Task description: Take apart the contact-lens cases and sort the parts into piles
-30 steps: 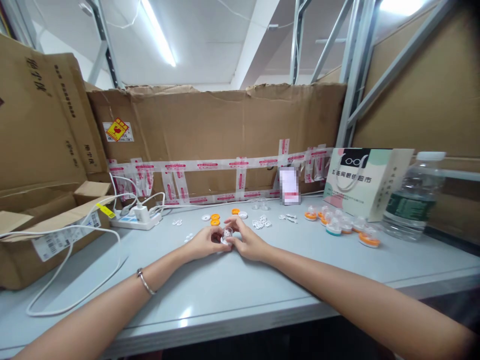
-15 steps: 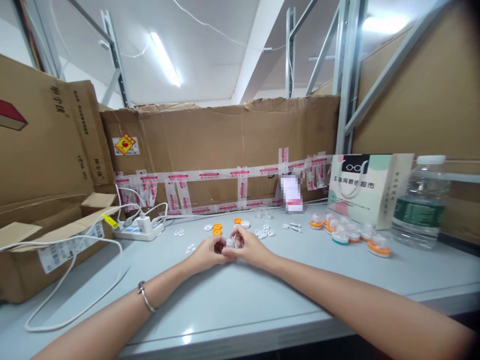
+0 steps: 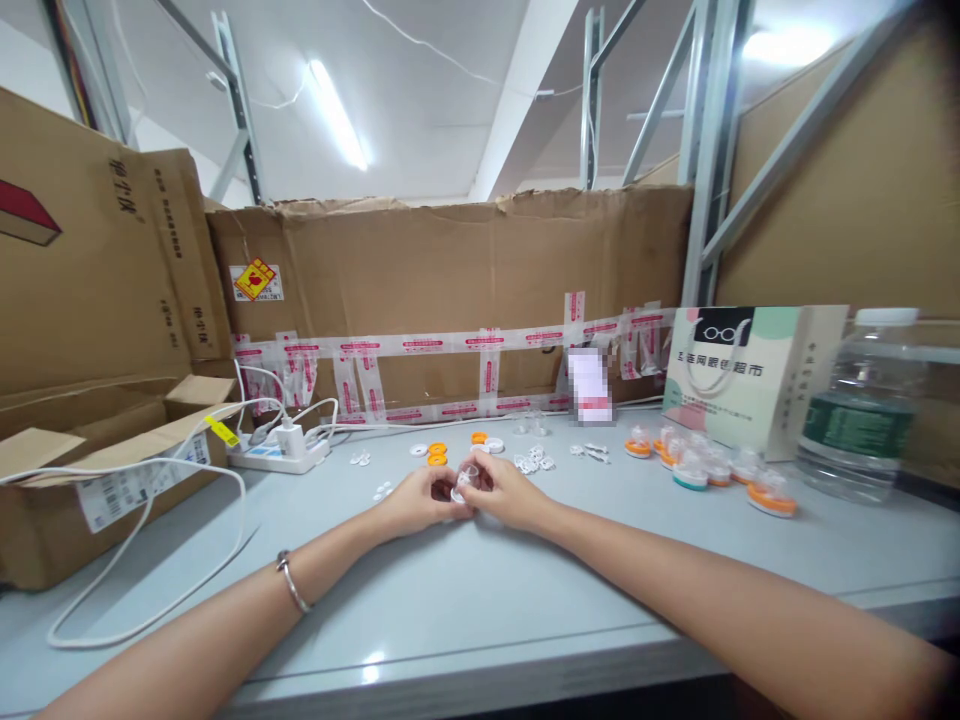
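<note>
Both hands meet over the middle of the grey table [image 3: 420,620]. My left hand [image 3: 420,499] has its fingers curled round the left side of a small clear and white part [image 3: 466,482]. From the right, my right hand [image 3: 501,488] grips the same part with bent fingers. Just behind the hands lie orange rings [image 3: 436,456] and white rings [image 3: 493,445]. Several small white pieces [image 3: 534,460] rest right of them, and small white discs [image 3: 383,491] lie left of my left hand.
Several clear-domed pieces with orange or teal bases [image 3: 690,474] stand at the right, near a paper bag [image 3: 731,390] and a water bottle [image 3: 855,410]. A power strip [image 3: 277,458], looping white cable and open carton [image 3: 45,530] are at the left. A large cardboard box [image 3: 420,270] backs the table.
The small part has tilted and shows more of its clear dome between the fingers. My right fingers have shifted round it. The camera view has moved slightly.
</note>
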A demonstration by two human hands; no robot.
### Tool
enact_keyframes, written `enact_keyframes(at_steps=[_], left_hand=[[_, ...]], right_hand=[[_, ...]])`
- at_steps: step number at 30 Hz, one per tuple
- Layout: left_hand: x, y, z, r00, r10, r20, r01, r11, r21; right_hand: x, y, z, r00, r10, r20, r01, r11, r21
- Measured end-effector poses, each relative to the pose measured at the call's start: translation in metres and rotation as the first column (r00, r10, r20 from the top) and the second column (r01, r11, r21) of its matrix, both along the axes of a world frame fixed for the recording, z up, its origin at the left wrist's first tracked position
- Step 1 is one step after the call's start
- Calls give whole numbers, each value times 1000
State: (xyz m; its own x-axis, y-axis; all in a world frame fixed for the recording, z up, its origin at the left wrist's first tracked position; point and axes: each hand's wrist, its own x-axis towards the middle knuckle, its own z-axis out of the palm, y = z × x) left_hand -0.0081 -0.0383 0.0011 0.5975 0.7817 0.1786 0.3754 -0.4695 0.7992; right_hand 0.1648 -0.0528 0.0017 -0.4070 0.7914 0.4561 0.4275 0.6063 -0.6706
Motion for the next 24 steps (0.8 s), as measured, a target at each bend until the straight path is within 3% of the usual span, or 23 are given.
enact_keyframes(at_steps=[5, 8, 10, 12, 13, 16, 19, 24], left_hand=[[0, -2, 3, 999, 49, -23, -48, 998, 41], [1, -6, 6, 998, 57, -14, -57, 998, 5], [1, -8, 7, 998, 64, -11, -64, 998, -10], [1, -8, 8, 998, 64, -21, -64, 998, -9], [1, -8, 8, 998, 62, -26, -62, 998, -5], [-1, -6, 8, 998, 60, -35, -60, 998, 10], [-3, -6, 8, 998, 56, -30, -56, 998, 5], [-5, -6, 8, 998, 53, -18, -53, 999, -11]], right_hand=[[2, 0, 6, 998, -61, -26, 63, 994, 92], [9, 3, 16, 984, -105, -144, 123, 985, 123], [21, 13, 26, 955, -189, -230, 224, 964, 140], [41, 31, 37, 903, -367, -224, 401, 906, 134], [54, 42, 43, 862, -487, -142, 503, 857, 116], [92, 75, 54, 788, -615, 29, 612, 788, 74], [118, 101, 54, 719, -659, 220, 664, 745, 62], [132, 121, 46, 608, -643, 466, 694, 715, 83]])
